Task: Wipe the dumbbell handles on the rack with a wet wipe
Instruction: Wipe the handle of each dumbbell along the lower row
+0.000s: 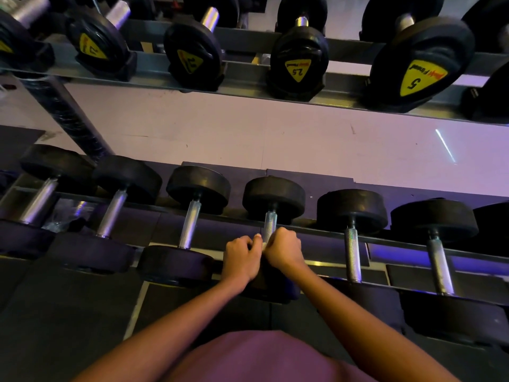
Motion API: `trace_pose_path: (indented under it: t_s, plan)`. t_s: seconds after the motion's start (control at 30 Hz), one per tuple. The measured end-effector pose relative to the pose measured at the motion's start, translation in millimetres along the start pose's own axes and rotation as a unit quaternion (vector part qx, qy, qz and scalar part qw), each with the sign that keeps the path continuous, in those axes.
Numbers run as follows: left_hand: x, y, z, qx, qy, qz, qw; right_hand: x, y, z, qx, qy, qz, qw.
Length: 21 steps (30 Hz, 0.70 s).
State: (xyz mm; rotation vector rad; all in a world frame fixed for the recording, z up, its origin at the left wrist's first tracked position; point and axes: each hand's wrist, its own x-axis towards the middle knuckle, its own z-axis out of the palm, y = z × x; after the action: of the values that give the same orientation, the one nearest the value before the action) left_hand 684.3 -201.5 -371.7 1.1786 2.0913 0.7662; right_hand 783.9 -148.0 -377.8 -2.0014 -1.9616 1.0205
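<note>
Upper rack [248,91] labels [418,78] read "5" and "2.5"; below, left hand [241,257] and right hand [283,250] pinch a wipe [264,245] round one handle [270,223].

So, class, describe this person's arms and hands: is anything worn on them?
The left hand and right hand are ungloved, no watch or bands; left arm and right arm are bare, no sleeves showing. A purple garment shows at the bottom.

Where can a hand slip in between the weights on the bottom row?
Gaps lie between handles: one between the third handle from the left and the left hand, another between the right hand and the next handle. Both hands grip the wet wipe, crowding that handle. The black end weights sit nearly side by side: tight.
</note>
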Motion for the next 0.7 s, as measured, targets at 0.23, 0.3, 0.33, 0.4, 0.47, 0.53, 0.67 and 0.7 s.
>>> trace_pose_path:
  t_s: [0.23, 0.3, 0.33, 0.4, 0.47, 0.53, 0.67, 0.7]
  plan:
    - [2, -2, 3, -0.027, -0.002, -0.014, 1.000, 23, -7, -21, 0.101, 0.081, -0.017, 0.991]
    - [1, -1, 2, -0.025, -0.003, -0.012, 1.000, 33, -9, -26, 0.159, 0.097, -0.008, 0.983]
    - [1, 0, 1, -0.022, -0.003, -0.013, 1.000, 36, -9, -26, 0.172, 0.098, -0.001, 0.980]
    - [1, 0, 0, -0.018, -0.005, -0.014, 1.000, 32, -6, -22, 0.164, 0.092, 0.004, 0.982]
    - [1, 0, 1, -0.022, -0.006, -0.014, 1.000, 25, -1, -21, 0.152, 0.081, 0.008, 0.985]
    - [1, 0, 0, -0.026, -0.005, -0.012, 1.000, 18, 9, -18, 0.146, 0.038, 0.022, 0.988]
    - [3, -1, 1, -0.041, 0.002, -0.014, 0.999, -1, 30, -13, 0.118, -0.068, 0.055, 0.989]
    - [3, -1, 1, -0.042, 0.002, -0.013, 0.999, -4, 33, -12, 0.122, -0.066, 0.055, 0.989]
